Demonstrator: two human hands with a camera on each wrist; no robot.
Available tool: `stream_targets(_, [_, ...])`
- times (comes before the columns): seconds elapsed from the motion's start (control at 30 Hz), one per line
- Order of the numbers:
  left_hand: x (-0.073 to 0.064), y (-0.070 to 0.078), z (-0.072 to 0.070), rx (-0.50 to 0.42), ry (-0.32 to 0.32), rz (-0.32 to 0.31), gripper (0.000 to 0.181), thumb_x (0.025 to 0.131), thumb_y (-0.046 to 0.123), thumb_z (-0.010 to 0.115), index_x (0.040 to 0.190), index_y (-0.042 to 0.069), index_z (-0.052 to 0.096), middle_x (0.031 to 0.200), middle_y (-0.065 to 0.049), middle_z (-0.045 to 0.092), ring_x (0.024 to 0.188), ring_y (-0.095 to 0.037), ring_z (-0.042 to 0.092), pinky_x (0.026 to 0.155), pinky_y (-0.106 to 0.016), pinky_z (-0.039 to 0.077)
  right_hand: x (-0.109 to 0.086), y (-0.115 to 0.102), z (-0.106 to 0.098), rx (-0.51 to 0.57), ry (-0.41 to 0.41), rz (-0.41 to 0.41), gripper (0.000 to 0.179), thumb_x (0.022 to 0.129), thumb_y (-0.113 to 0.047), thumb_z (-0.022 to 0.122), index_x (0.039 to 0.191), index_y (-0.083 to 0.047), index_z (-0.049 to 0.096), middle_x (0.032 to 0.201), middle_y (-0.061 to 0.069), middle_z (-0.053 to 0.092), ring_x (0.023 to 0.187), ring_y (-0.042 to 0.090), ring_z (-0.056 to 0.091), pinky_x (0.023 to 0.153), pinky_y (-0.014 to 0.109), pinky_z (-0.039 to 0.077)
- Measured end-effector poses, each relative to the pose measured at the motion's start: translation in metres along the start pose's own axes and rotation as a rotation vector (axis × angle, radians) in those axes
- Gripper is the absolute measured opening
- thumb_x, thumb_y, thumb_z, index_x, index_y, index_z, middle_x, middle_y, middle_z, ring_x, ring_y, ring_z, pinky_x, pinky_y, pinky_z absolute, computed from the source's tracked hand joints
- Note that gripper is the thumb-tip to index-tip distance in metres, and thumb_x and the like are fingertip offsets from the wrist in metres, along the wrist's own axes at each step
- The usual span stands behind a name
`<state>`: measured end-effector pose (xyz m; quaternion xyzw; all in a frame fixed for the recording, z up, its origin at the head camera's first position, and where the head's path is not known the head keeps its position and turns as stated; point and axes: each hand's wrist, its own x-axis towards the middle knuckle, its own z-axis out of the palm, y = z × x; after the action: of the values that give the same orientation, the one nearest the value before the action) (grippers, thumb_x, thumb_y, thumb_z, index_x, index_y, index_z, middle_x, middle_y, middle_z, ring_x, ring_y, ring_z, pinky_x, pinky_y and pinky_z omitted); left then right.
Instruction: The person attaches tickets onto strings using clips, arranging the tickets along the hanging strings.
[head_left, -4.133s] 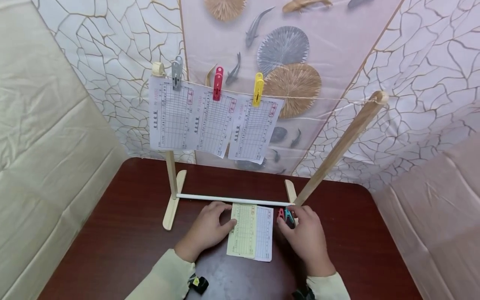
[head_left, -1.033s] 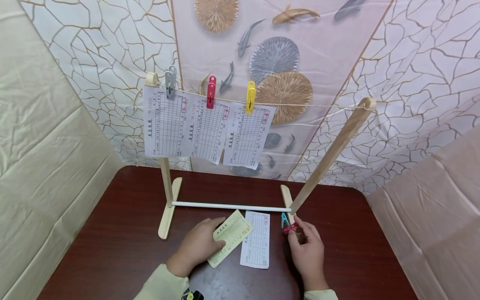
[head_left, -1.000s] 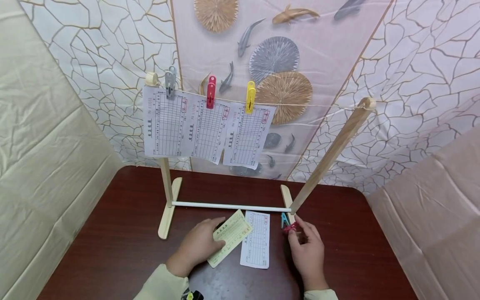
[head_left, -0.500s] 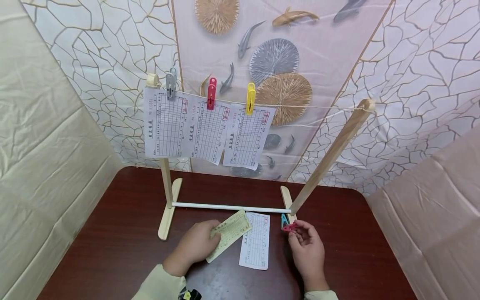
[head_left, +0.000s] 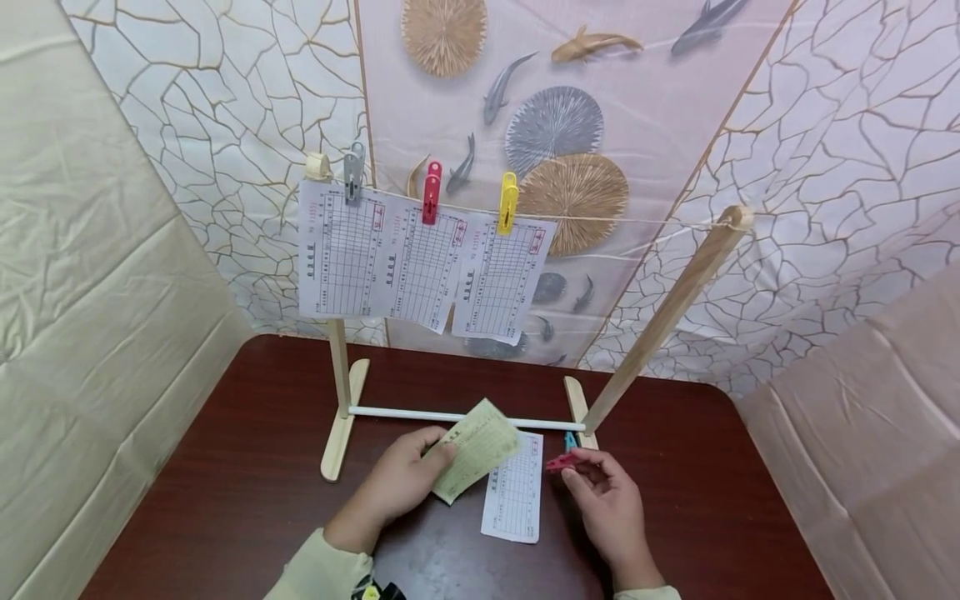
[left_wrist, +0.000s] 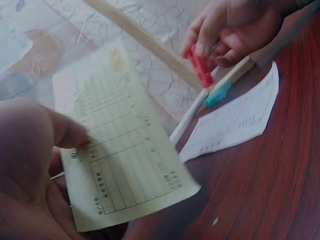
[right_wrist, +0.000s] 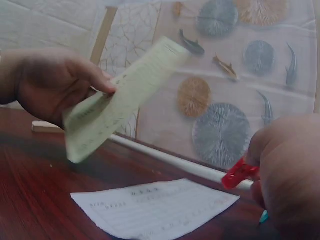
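The person's left hand (head_left: 401, 475) pinches a pale yellow receipt slip (head_left: 483, 446) between the thumb, laid over its printed face, and the fingers, which pass behind it; the slip is held aslant, raised off the dark red-brown table (head_left: 697, 517). The right hand (head_left: 611, 504) is partly closed, thumb and forefinger pinching a red plastic clothespin (head_left: 559, 462), the other fingers loosely bent; this clothespin is clear of both slips near it. Between the hands, a white receipt slip (head_left: 513, 496) lies on the table, its edges slightly lifted in the left wrist view; just beyond the right hand, a teal clothespin (left_wrist: 218, 94) sits by the foot of the right wooden post (head_left: 667, 321); whether the two touch cannot be told.

A white rod (head_left: 416, 414) joins the right post to the left wooden post (head_left: 339, 367) low down; a thin string (head_left: 637, 220) runs between their tops; from it hang three white printed slips (head_left: 501, 283) in a row toward the left, pinned by a grey clothespin (head_left: 353, 175), a second red clothespin (head_left: 431, 193) and a yellow clothespin (head_left: 507, 203); behind them is a patterned cloth (head_left: 570, 125) with fish and round leaves.
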<state>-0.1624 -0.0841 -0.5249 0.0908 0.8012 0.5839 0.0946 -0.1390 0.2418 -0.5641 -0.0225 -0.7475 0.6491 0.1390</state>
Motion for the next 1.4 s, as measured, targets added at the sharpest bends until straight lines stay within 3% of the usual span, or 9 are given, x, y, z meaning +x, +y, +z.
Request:
stream_targets(0.17, [-0.001, 0.012, 0.009, -0.132, 0.018, 0.024, 0.027, 0.119, 0.031, 0.058, 0.132, 0.015, 0.077, 0.119, -0.005, 0.083, 0.107, -0.015, 0.075, 0.094, -0.032, 0.059, 0.003, -0.017, -0.005, -0.041, -0.048, -0.097, 0.028, 0.095, 0.013, 0.082, 0.122, 0.007, 0.077, 0.114, 0.011, 0.079, 0.095, 0.006, 0.077, 0.077, 0.020, 0.064])
stream_targets(0.23, [-0.001, 0.018, 0.012, -0.204, -0.009, 0.027, 0.032, 0.120, 0.029, 0.056, 0.143, 0.013, 0.072, 0.128, -0.011, 0.081, 0.113, -0.019, 0.077, 0.098, -0.041, 0.063, 0.007, -0.029, -0.008, -0.055, -0.069, -0.157, 0.026, 0.093, 0.016, 0.081, 0.118, 0.008, 0.078, 0.116, 0.008, 0.079, 0.091, 0.005, 0.075, 0.072, 0.019, 0.062])
stream_targets(0.43, [0.001, 0.038, 0.018, -0.381, -0.110, -0.004, 0.039, 0.122, 0.033, 0.051, 0.154, 0.014, 0.062, 0.142, -0.020, 0.074, 0.122, -0.030, 0.077, 0.091, -0.053, 0.069, 0.026, -0.079, -0.026, -0.106, -0.201, -0.303, 0.021, 0.096, 0.015, 0.078, 0.115, 0.005, 0.078, 0.114, 0.006, 0.082, 0.095, 0.007, 0.078, 0.077, 0.019, 0.063])
stream_targets(0.5, [0.003, 0.046, 0.018, -0.394, -0.123, 0.005, 0.038, 0.122, 0.035, 0.050, 0.152, 0.015, 0.062, 0.143, -0.020, 0.074, 0.122, -0.031, 0.078, 0.087, -0.050, 0.070, 0.033, -0.099, -0.033, -0.126, -0.236, -0.342, 0.021, 0.097, 0.015, 0.077, 0.115, 0.005, 0.078, 0.114, 0.008, 0.082, 0.104, 0.008, 0.080, 0.085, 0.021, 0.065])
stream_targets(0.6, [0.007, 0.060, 0.019, -0.413, -0.124, 0.032, 0.039, 0.122, 0.036, 0.049, 0.151, 0.014, 0.062, 0.141, -0.021, 0.075, 0.118, -0.031, 0.079, 0.086, -0.050, 0.070, 0.043, -0.133, -0.041, -0.154, -0.248, -0.398, 0.022, 0.097, 0.016, 0.077, 0.115, 0.005, 0.079, 0.114, 0.005, 0.083, 0.103, 0.007, 0.080, 0.087, 0.020, 0.065])
stream_targets(0.87, [0.018, 0.101, 0.022, -0.455, -0.099, 0.105, 0.039, 0.123, 0.028, 0.048, 0.156, 0.013, 0.061, 0.145, -0.020, 0.071, 0.117, -0.027, 0.078, 0.090, -0.048, 0.070, 0.069, -0.218, -0.052, -0.160, -0.273, -0.493, 0.019, 0.100, 0.014, 0.075, 0.118, 0.010, 0.077, 0.111, 0.001, 0.084, 0.096, 0.009, 0.080, 0.082, 0.018, 0.064])
stream_targets(1.1, [0.029, 0.129, 0.025, -0.482, -0.128, 0.133, 0.044, 0.123, 0.033, 0.048, 0.164, 0.019, 0.056, 0.155, -0.016, 0.069, 0.128, -0.031, 0.076, 0.092, -0.046, 0.070, 0.084, -0.289, -0.050, -0.344, -0.246, -0.646, 0.025, 0.094, 0.018, 0.079, 0.114, 0.003, 0.082, 0.110, -0.004, 0.085, 0.084, 0.004, 0.077, 0.071, 0.013, 0.058])
stream_targets(1.3, [0.035, 0.152, 0.027, -0.505, -0.129, 0.172, 0.043, 0.123, 0.033, 0.046, 0.162, 0.019, 0.058, 0.158, -0.013, 0.066, 0.134, -0.033, 0.074, 0.093, -0.047, 0.069, 0.099, -0.342, -0.042, -0.378, -0.287, -0.675, 0.020, 0.096, 0.014, 0.079, 0.113, 0.004, 0.082, 0.107, -0.002, 0.085, 0.066, 0.006, 0.064, 0.053, 0.019, 0.047])
stream_targets(1.4, [0.037, 0.162, 0.029, -0.514, -0.114, 0.182, 0.042, 0.123, 0.034, 0.046, 0.160, 0.020, 0.060, 0.158, -0.012, 0.066, 0.133, -0.034, 0.074, 0.093, -0.047, 0.069, 0.107, -0.365, -0.037, -0.437, -0.290, -0.672, 0.018, 0.097, 0.010, 0.080, 0.112, 0.002, 0.083, 0.103, -0.005, 0.086, 0.064, 0.006, 0.064, 0.052, 0.019, 0.048])
